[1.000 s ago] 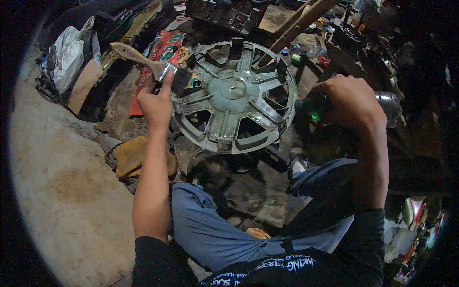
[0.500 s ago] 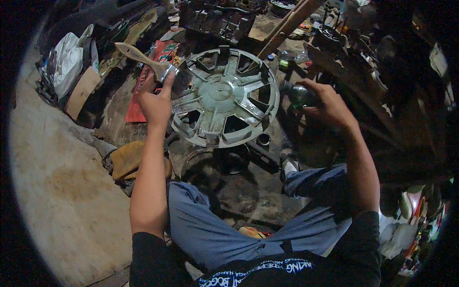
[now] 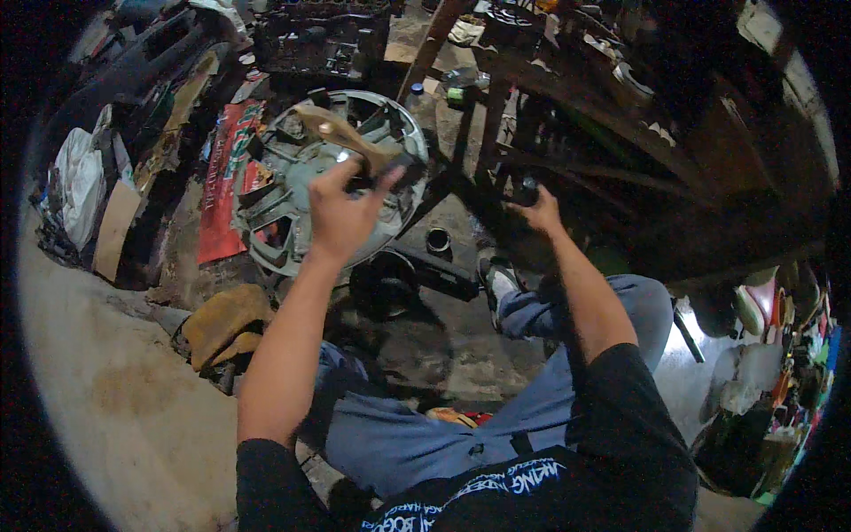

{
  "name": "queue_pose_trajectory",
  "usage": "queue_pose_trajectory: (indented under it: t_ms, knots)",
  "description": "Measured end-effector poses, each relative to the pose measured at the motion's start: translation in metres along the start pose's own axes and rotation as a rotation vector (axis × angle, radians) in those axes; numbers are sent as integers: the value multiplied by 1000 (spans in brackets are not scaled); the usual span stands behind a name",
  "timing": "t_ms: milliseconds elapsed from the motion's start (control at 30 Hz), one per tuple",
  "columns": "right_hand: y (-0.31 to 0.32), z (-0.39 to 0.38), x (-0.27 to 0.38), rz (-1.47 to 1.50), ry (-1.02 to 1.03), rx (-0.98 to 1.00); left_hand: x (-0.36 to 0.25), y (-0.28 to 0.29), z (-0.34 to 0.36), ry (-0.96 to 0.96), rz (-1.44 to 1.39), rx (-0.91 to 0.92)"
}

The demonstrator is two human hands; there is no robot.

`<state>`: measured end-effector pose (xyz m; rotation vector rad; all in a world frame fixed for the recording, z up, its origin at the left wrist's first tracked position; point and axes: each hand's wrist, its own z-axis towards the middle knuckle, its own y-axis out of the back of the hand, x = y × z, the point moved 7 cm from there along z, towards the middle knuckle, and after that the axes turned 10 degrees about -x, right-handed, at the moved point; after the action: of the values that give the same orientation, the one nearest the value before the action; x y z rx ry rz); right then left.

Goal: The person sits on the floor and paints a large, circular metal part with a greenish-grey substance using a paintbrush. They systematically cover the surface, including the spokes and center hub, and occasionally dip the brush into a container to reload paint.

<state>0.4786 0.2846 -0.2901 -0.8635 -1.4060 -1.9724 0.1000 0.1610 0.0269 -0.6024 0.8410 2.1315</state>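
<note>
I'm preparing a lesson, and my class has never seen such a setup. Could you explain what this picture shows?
There is no robot: these are a person's own bare hands, seen from above by a fisheye camera worn on the head, so straight edges bend near the rim. The left hand holds a wooden-handled brush over a spoked wheel cover. A red sheet lies to the left of that, and a cup stands to its lower right. The right hand is at a dark object, too dim to identify.
</note>
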Motion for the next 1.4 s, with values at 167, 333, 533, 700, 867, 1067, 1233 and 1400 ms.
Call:
queue_pose_trajectory:
  t_ms: [167,333,533,700,867,1067,1233,1400]
  knots:
    - [-30,-35,-71,-164,-205,217,-20,-66,-44,84,-29,276]
    - [-33,-43,-120,-387,-429,445,-16,-119,-72,225,-173,396]
    - [-26,-53,-85,-417,-328,313,15,-130,-86,248,-56,398]
    - [-7,-48,-95,-342,-496,277,21,-144,-87,348,-80,422]
    - [8,-38,-28,-314,-293,115,18,-131,-88,306,-116,352]
    - [60,10,154,414,-38,94,-24,-104,-69,129,-65,281]
    - [119,-19,323,610,140,454,-49,-63,-39,-10,-104,194]
    - [106,-42,405,473,333,631,-51,-18,-15,-80,39,191]
